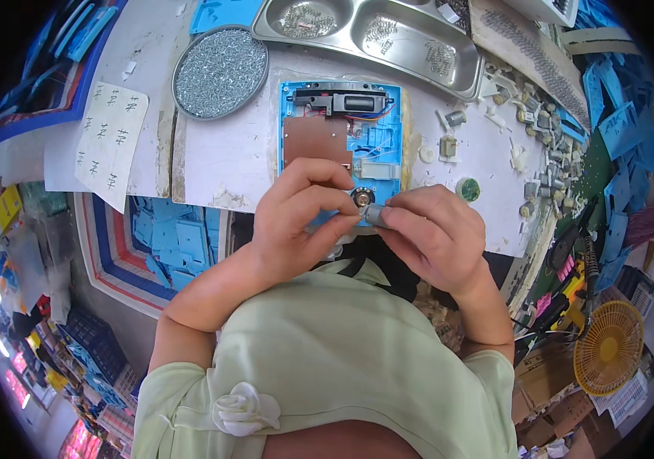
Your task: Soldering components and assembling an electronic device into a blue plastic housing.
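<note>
A light-blue plastic housing [394, 138] lies in front of me with its inside facing up. It holds a black mechanism [334, 101] along the far end, a brown circuit board [315, 141] on the left, thin wires and a small round speaker [362, 196] near its front edge. My right hand [445, 241] pinches a small grey cylindrical motor [374, 215] just beside the speaker. My left hand [292, 218] reaches over the housing's near left part, fingertips drawn together at the motor's left end. Whatever those fingertips hold is too small to tell.
A grey round tray [183, 92] of screws stands at the far left, near a divided steel tray [468, 76] with small metal parts. Loose motors [545, 183] and a green roll [467, 189] lie to the right. Beyond them is a yellow fan [608, 348]. Written paper [112, 141] lies left.
</note>
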A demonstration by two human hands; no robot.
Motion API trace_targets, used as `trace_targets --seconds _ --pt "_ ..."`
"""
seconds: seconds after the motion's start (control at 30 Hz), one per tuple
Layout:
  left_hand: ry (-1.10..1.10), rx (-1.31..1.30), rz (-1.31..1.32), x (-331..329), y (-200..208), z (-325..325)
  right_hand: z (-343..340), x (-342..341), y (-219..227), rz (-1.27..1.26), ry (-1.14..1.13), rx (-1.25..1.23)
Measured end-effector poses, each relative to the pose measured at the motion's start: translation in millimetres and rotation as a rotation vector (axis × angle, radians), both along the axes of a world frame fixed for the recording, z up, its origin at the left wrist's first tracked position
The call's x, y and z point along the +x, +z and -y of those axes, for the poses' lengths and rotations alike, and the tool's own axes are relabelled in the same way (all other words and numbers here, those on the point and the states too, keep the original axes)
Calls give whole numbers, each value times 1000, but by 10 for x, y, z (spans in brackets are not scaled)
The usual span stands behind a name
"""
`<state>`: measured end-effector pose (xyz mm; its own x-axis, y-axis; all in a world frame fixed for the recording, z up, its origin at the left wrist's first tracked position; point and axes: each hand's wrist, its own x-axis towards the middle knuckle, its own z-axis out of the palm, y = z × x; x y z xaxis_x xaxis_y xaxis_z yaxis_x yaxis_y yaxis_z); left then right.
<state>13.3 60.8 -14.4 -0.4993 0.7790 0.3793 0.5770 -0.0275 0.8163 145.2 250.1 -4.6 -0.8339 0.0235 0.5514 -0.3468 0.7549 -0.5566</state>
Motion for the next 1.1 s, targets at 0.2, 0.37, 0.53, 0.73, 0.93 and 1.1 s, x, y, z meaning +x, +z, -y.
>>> trace_targets --seconds 0.2,0.37,0.53,0.73,0.93,1.1 --pt "-61 20 69 -65 -37 -33 -32 -4 -55 -7 -22 -53" --pt "40 -139 -65 -263 104 -245 -237 77 -45 -2 -149 -87" --pt "57 -329 -495 -213 22 -517 -360 49 -163 -23 -316 -259" --pt "-58 -177 -439 -308 -49 -148 -286 -209 -235 164 -321 -293" --pt "-30 -225 -390 -224 -128 -23 -305 -430 -267 246 -277 -129" --pt "-54 -276 -300 -212 -35 -15 -323 -463 -215 294 -285 -25"
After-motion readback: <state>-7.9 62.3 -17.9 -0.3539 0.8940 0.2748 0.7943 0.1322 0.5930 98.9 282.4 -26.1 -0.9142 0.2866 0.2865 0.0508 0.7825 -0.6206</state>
